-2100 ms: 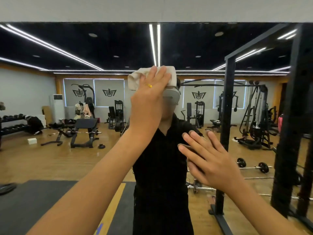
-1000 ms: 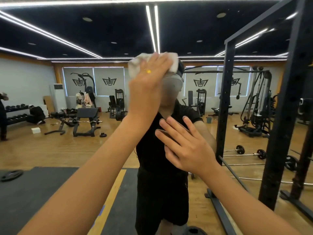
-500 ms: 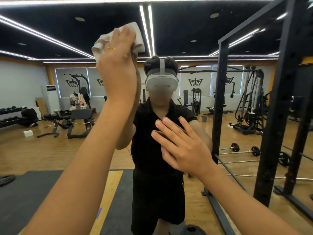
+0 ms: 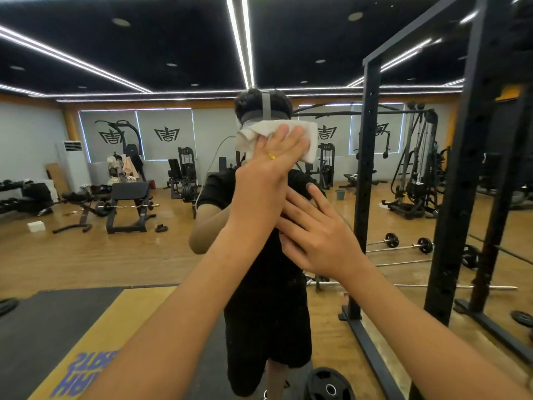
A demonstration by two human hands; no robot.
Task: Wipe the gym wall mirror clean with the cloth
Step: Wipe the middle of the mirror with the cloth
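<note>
the left hand [image 4: 268, 171] lies flat on the white cloth [image 4: 307, 140], fingers straight and close together, pressing it against the wall mirror [image 4: 86, 255]; no finger curls round the cloth. the cloth sits just above the middle of the view, toward 12 o'clock. it is bunched at its 9 o'clock end and covers the face of the reflected person [image 4: 268, 298]. a gold ring [image 4: 270, 156] shows on one finger of that hand. the right hand [image 4: 320, 238] is at 4 o'clock from the left, just beside its wrist. its palm faces the glass with the fingers spread and straight, holding nothing; whether the fingertips touch the mirror i cannot tell. in the reflection a black rack upright [image 4: 366, 168] stands at 3 o'clock of the hands. a barbell [image 4: 403, 247] lies on the wooden floor beyond it, a weight plate [image 4: 328, 385] lies at 6 o'clock, and a black bench [image 4: 129, 194] stands at 9 o'clock
</note>
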